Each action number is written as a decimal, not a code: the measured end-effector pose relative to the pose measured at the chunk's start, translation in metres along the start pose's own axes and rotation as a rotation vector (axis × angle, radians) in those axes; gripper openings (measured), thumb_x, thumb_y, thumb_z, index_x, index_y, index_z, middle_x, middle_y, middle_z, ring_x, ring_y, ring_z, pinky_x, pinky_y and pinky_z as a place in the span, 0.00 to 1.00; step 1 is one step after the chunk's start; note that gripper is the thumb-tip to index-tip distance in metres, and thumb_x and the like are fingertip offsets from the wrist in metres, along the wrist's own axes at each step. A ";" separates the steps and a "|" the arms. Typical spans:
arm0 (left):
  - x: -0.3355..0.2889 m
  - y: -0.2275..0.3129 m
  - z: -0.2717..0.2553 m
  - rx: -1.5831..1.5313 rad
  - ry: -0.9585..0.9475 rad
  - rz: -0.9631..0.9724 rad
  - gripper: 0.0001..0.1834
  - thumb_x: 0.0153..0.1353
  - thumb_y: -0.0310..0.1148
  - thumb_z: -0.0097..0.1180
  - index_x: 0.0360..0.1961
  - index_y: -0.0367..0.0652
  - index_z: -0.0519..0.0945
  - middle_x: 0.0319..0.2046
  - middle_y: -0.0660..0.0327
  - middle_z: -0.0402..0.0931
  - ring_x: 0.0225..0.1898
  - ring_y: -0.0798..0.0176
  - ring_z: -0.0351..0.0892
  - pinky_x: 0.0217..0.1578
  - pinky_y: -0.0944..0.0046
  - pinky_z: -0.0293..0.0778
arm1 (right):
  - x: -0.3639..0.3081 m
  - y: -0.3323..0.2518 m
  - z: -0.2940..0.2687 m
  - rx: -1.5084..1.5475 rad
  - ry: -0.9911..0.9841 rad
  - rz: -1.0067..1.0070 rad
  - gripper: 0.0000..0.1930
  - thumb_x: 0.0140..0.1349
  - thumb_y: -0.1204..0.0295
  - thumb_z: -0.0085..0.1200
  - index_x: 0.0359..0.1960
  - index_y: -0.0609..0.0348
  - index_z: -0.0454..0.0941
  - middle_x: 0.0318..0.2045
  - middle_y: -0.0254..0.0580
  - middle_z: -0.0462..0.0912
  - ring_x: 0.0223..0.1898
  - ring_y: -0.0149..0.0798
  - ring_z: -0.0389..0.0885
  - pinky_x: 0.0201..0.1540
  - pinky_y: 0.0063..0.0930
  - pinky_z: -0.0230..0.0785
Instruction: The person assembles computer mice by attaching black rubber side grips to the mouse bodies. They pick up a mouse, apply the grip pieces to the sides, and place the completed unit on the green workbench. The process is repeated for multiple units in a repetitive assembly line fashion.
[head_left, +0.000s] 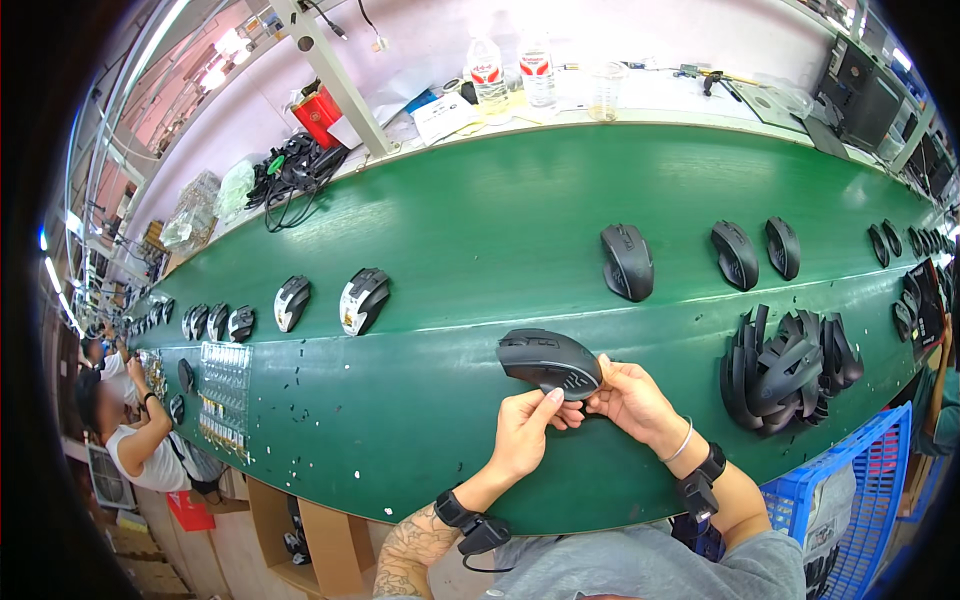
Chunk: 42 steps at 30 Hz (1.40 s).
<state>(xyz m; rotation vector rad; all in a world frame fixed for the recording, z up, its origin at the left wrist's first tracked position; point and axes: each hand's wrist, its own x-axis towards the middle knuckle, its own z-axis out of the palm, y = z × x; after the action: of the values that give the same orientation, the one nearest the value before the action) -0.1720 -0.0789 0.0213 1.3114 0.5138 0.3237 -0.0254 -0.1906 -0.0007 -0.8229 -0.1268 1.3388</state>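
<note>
Green conveyor belt carries a row of mouse shells along its middle, a heap of black shell covers near its right end; above its near edge my left hand and right hand grasp one black mouse.

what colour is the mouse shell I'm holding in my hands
Matte black mouse shell, clearest in the head view, held above the green belt.

We stand at a factory assembly line: a long green conveyor belt carries rows of computer mice, mouse shells lie stacked, and another worker sits alongside.
</note>
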 end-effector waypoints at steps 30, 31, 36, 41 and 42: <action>0.108 0.046 -0.047 1.355 0.200 0.064 0.13 0.61 0.39 0.51 0.36 0.39 0.74 0.29 0.47 0.79 0.35 0.42 0.79 0.36 0.46 0.72 | -0.088 -0.048 -0.019 -2.040 1.029 -0.700 0.24 0.46 0.86 0.50 0.49 0.66 0.74 0.45 0.47 0.74 0.48 0.46 0.71 0.48 0.33 0.69; 0.103 0.046 -0.045 1.352 0.198 0.093 0.12 0.61 0.39 0.51 0.36 0.40 0.74 0.28 0.48 0.79 0.35 0.42 0.79 0.36 0.47 0.72 | -0.087 -0.048 -0.017 -2.018 1.032 -0.710 0.25 0.45 0.87 0.49 0.51 0.66 0.73 0.46 0.48 0.73 0.48 0.46 0.71 0.49 0.34 0.69; 0.069 0.056 -0.014 1.108 0.061 0.148 0.13 0.59 0.38 0.55 0.38 0.39 0.75 0.24 0.55 0.75 0.26 0.54 0.75 0.30 0.56 0.71 | -0.092 -0.046 0.001 -1.871 0.972 -0.779 0.31 0.45 0.90 0.46 0.57 0.67 0.68 0.47 0.52 0.72 0.49 0.50 0.70 0.51 0.37 0.68; 0.043 0.028 0.011 0.460 -0.275 0.199 0.17 0.62 0.34 0.55 0.48 0.34 0.74 0.44 0.55 0.75 0.40 0.64 0.76 0.40 0.65 0.74 | -0.092 -0.046 0.036 -1.405 0.598 -0.760 0.32 0.44 0.91 0.44 0.57 0.65 0.67 0.46 0.55 0.73 0.46 0.52 0.75 0.51 0.38 0.70; 0.039 0.023 0.017 0.321 -0.302 0.133 0.15 0.65 0.34 0.52 0.48 0.35 0.75 0.44 0.57 0.75 0.43 0.65 0.76 0.42 0.65 0.73 | -0.088 -0.044 0.039 -1.317 0.529 -0.808 0.31 0.45 0.90 0.46 0.57 0.65 0.67 0.44 0.55 0.76 0.44 0.50 0.79 0.50 0.35 0.73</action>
<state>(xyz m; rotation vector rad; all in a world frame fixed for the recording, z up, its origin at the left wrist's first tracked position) -0.1288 -0.0679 0.0395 1.6778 0.2271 0.1502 -0.0340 -0.2510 0.0858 -1.9124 -0.8724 0.0901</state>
